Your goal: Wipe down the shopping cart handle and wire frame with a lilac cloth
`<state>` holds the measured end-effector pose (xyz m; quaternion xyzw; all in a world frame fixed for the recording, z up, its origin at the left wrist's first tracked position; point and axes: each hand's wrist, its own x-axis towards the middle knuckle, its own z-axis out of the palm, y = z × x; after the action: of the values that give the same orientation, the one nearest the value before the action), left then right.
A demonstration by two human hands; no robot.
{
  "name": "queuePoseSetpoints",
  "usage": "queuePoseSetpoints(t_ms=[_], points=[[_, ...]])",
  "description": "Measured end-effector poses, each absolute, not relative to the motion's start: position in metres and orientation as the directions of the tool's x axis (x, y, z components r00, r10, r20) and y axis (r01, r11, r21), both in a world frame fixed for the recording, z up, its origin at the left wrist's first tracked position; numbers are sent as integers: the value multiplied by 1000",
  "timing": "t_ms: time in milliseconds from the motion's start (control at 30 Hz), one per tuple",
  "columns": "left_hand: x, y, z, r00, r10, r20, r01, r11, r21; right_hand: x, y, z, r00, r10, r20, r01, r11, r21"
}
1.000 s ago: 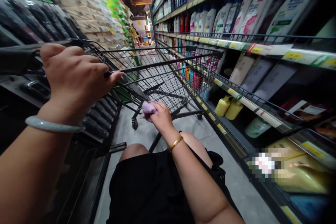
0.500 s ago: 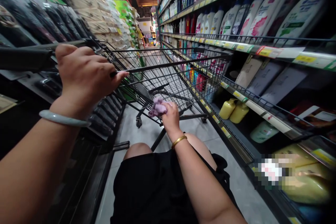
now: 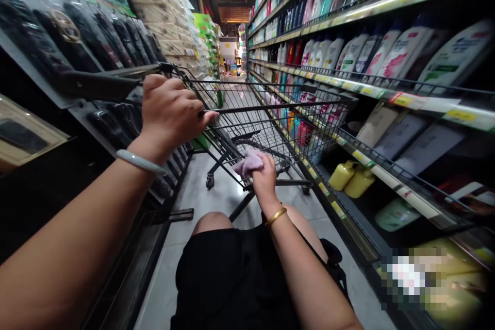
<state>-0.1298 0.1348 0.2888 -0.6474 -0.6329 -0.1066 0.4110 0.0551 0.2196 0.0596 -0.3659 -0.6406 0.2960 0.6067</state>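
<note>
Pressing a crumpled pink cloth point(image 3: 249, 162) against the lower wire edge of the shopping cart point(image 3: 270, 124), the right hand point(image 3: 265, 175) has its fingers curled shut around the cloth, which bunches out to the left of the knuckles. A gold bangle point(image 3: 276, 216) sits on that wrist. The left hand point(image 3: 170, 111) is higher on the cart, fingers wrapped closed over the dark handle bar point(image 3: 96, 86) at the cart's near end, with the thumb stretched along the top wire of the basket; a pale green bangle point(image 3: 141, 161) rings that wrist. The cart's basket is black wire mesh, and one of its wheels point(image 3: 210, 182) shows below the cloth on the grey tiled floor point(image 3: 216, 201). Beneath the cart's near end are the person's knees and black shorts point(image 3: 232, 278). Right of the cart run shelves point(image 3: 386, 95) with yellow price tags, carrying white shampoo bottles point(image 3: 394, 54) at cart height and two yellow bottles point(image 3: 351, 178) lower down, near floor level. Left of the cart hang dark packaged goods point(image 3: 77, 36) on a display wall, and stacked pale packs point(image 3: 162, 15) rise beyond them. Far past the cart's front, the aisle opens to a lit area.
</note>
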Motion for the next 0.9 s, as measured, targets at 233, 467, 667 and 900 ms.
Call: queuePoseSetpoints(t_ms=[233, 467, 667, 900], points=[[-135, 131, 289, 204, 726, 657, 886, 148, -439, 52, 223, 129, -184, 564, 805, 147, 826, -545], [-142, 127, 289, 208, 686, 697, 901, 143, -409, 47, 248, 300, -380, 481, 790, 424, 850, -314], [-150, 125, 288, 262, 656, 708, 886, 127, -446, -6, 266, 362, -853, 507, -120, 512, 771, -379], [-159, 121, 288, 330, 626, 707, 875, 79, -478, -38, 262, 356, -866, 462, -192, 461, 587, -665]])
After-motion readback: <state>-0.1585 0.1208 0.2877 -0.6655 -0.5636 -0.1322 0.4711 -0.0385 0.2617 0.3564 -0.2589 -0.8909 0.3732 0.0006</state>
